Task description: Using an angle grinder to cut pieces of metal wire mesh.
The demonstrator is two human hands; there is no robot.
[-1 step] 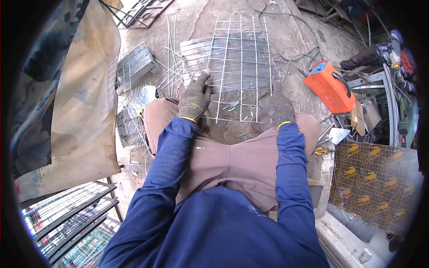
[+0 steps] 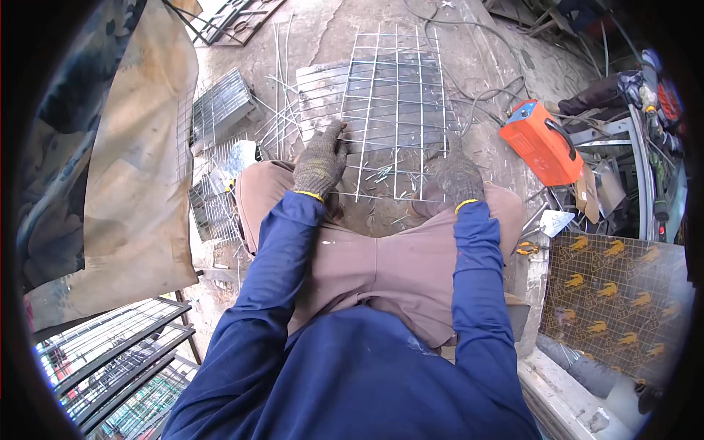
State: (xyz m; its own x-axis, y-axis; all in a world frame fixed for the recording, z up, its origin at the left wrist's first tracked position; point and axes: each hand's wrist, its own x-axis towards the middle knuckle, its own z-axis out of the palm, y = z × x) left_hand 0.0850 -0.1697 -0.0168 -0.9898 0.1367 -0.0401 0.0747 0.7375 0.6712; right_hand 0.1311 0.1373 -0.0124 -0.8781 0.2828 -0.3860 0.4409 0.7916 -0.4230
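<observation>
A wire mesh panel (image 2: 397, 95) of thin crossed rods lies in front of me, its far part over a dark flat metal plate (image 2: 317, 82). My left hand (image 2: 320, 163), in a grey knitted glove with a yellow cuff, is at the panel's left edge, fingers curled against the rods. On the opposite edge is my right hand (image 2: 459, 178), gloved alike; its fingers look closed at the outer rod, though their tips blend into the dark ground. Short cut wire pieces (image 2: 381, 174) are scattered beneath the mesh, between my feet.
Loose long rods (image 2: 279, 110) and a mesh-topped metal box (image 2: 222, 108) lie to the left. An orange machine (image 2: 541, 143) with a cable (image 2: 506, 88) stands at the right, near orange-handled pliers (image 2: 526, 248) and a patterned brown board (image 2: 616, 301). Black-framed grilles (image 2: 121, 352) are stacked lower left.
</observation>
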